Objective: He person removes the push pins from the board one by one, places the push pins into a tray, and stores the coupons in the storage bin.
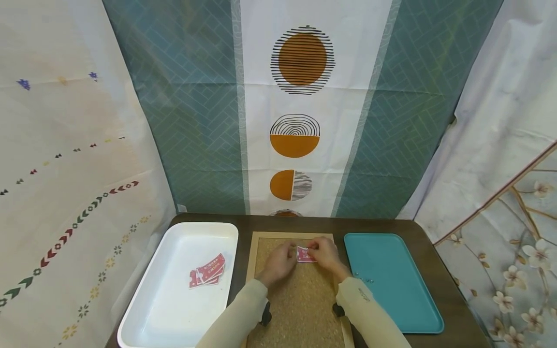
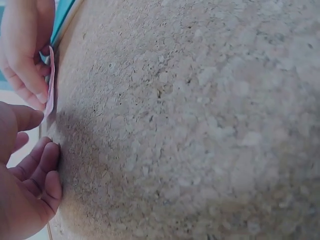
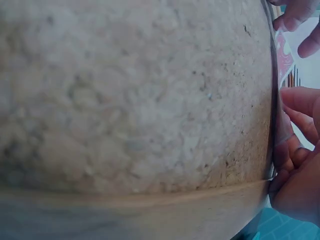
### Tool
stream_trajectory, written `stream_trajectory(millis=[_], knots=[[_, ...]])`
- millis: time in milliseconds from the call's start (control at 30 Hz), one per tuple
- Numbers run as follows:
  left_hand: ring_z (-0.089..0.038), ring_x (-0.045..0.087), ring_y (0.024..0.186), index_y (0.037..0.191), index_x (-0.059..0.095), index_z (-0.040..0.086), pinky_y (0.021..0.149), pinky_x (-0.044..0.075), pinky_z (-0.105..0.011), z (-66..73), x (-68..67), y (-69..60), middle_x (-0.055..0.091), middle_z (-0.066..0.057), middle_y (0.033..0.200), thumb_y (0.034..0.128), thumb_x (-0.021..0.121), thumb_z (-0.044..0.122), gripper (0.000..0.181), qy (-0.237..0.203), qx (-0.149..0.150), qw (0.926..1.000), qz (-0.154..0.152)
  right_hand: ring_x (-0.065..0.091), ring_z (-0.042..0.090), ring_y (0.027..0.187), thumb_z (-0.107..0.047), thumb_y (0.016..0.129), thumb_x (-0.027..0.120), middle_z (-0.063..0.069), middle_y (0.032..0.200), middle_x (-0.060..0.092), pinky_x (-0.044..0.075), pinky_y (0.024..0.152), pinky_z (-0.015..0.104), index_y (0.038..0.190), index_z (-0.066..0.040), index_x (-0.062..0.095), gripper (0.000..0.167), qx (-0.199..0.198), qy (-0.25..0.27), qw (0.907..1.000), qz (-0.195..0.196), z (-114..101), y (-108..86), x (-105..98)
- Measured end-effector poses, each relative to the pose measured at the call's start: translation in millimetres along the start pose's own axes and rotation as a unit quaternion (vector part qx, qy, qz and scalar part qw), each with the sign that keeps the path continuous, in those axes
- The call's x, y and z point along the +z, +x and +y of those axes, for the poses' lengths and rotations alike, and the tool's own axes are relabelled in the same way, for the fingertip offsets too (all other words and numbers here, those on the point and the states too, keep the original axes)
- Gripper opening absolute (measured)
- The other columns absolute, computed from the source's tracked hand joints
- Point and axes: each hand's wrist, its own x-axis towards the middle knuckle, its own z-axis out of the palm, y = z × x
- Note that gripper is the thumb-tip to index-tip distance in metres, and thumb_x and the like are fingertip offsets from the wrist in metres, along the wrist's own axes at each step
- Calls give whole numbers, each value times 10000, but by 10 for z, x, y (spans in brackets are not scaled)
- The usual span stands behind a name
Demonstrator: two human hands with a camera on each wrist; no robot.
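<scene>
A small red ticket with a white edge point(image 1: 303, 254) is at the upper part of a wood-framed cork board point(image 1: 300, 309). My right hand point(image 1: 324, 252) pinches its right part, with the thumb point(image 3: 297, 97) on the face and other fingers behind. At the opposite end is my left hand point(image 1: 280, 263); its thumb and fingers stand apart, and a fingertip touches or nearly touches the ticket's edge. Seen from the left wrist, the ticket point(image 2: 51, 82) is almost edge-on to the cork.
To the left, a white tray point(image 1: 174, 314) holds several similar red tickets point(image 1: 211, 268). A teal tray point(image 1: 400, 290) at right has several tiny clear pieces point(image 1: 367, 280) near its left edge. Both trays and the board lie on a dark brown table point(image 1: 452, 314), with patterned curtains around it.
</scene>
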Motion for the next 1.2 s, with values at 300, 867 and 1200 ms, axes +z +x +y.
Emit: stream_trajectory(millis=[300, 867, 1200], knots=[[-139, 527, 783, 1381, 620, 87, 662, 445, -307, 49, 30, 55, 587, 17, 907, 984, 712, 97, 408, 0, -5, 10000, -87, 591, 144, 780, -125, 892, 797, -33, 805, 675, 474, 808, 434, 899, -144, 752, 49, 55, -153, 9999, 60, 19, 21, 11], [-160, 560, 828, 1430, 594, 83, 722, 488, -349, 115, 101, 113, 646, -18, 959, 1011, 675, 94, 426, 159, 31, 9998, -144, 575, 150, 765, -156, 935, 784, -34, 778, 665, 443, 831, 437, 900, -135, 752, 51, 483, -58, 9988, -106, -32, 55, 28], [-124, 530, 754, 1384, 600, 76, 633, 437, -286, 115, 127, 90, 640, -4, 912, 1019, 665, 70, 371, 272, 41, 9996, -110, 578, 163, 777, -152, 942, 768, -22, 780, 658, 408, 945, 552, 926, -115, 749, 44, 618, 38, 9978, -252, -59, 33, 1]])
